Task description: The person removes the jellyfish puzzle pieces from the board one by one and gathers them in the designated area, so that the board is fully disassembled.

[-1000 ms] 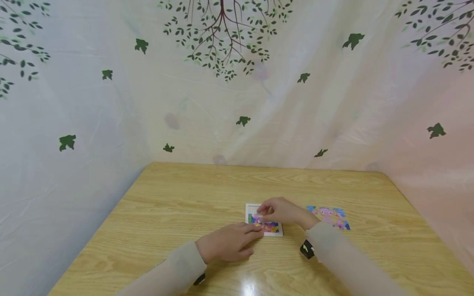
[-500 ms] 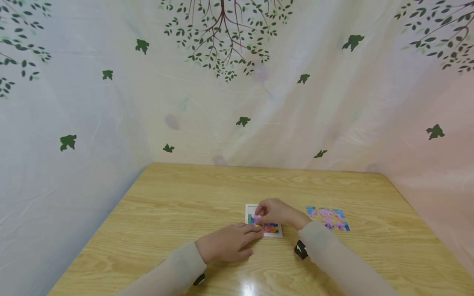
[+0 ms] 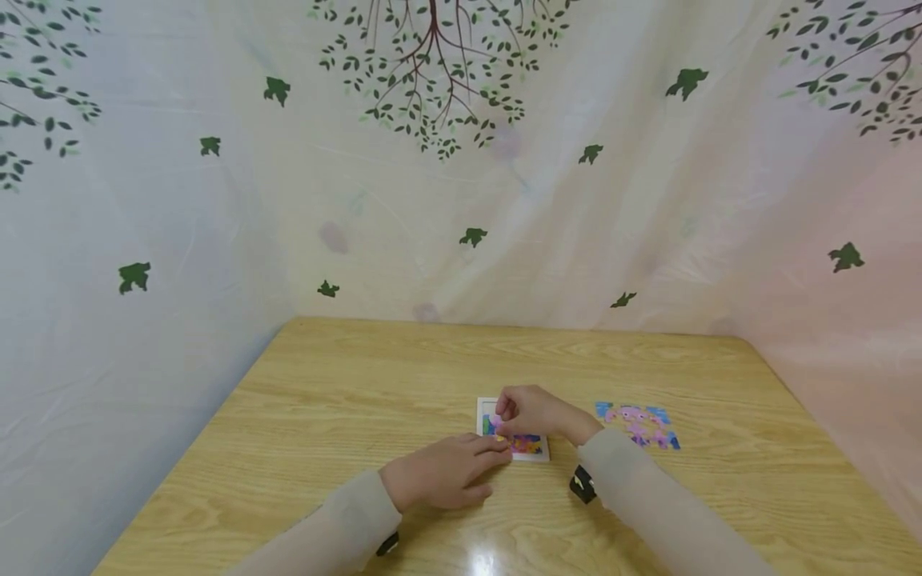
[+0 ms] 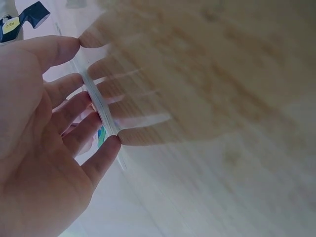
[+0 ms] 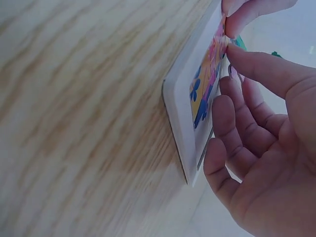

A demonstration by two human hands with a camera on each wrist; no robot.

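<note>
A jigsaw puzzle in a white frame (image 3: 535, 457) lies on the table, its near part filled with colourful pieces and its far part bare and pale. My left hand (image 3: 450, 472) rests on the frame's near left side, fingers outstretched; the left wrist view shows the fingertips at the frame's edge. Over the frame, my right hand (image 3: 536, 412) is bent down, with thumb and forefinger pinching a small pink-purple puzzle piece (image 5: 234, 74) close to the filled part. The piece is mostly hidden by the fingers. The right wrist view shows the other fingers loosely curled beside the frame's border.
Right of the frame, a group of loose puzzle pieces (image 3: 634, 414), pink and blue, lies flat on the wooden table (image 3: 346, 384). A curtain (image 3: 403, 200) printed with leaves and branches hangs behind the table. Both wrists wear a dark strapped device (image 3: 583, 485).
My right hand has shifted slightly left and lower over the frame, bringing the puzzle piece against the filled part. The left hand has stayed in place.
</note>
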